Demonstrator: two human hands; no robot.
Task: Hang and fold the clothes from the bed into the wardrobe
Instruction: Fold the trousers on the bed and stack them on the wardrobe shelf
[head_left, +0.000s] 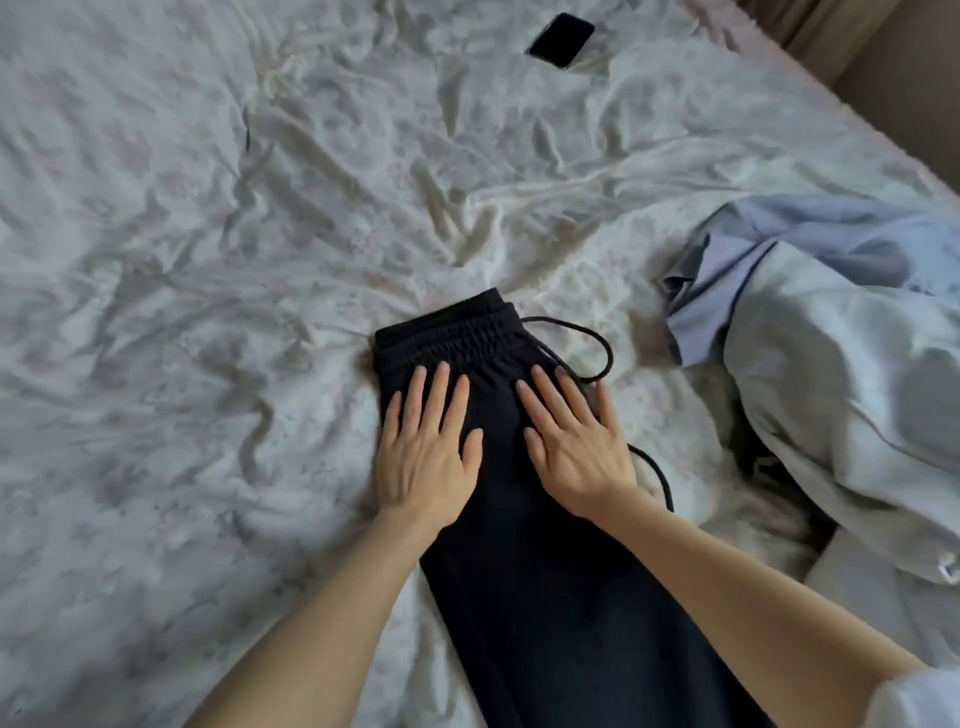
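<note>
Black trousers (519, 545) lying lengthwise on bed (182, 260), waistband far end, legs stacked; folding looking barely begun. Left hand (426, 441) and right hand (571, 447) pressing flat just below waistband, fingers straight, grip clamping nothing. Pale shirts (831, 338) heaped at right, waiting. Wardrobe not showing.

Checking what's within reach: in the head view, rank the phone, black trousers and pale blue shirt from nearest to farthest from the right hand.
1. black trousers, directly under the right hand.
2. pale blue shirt, crumpled to its right.
3. phone, far up the bed.
</note>
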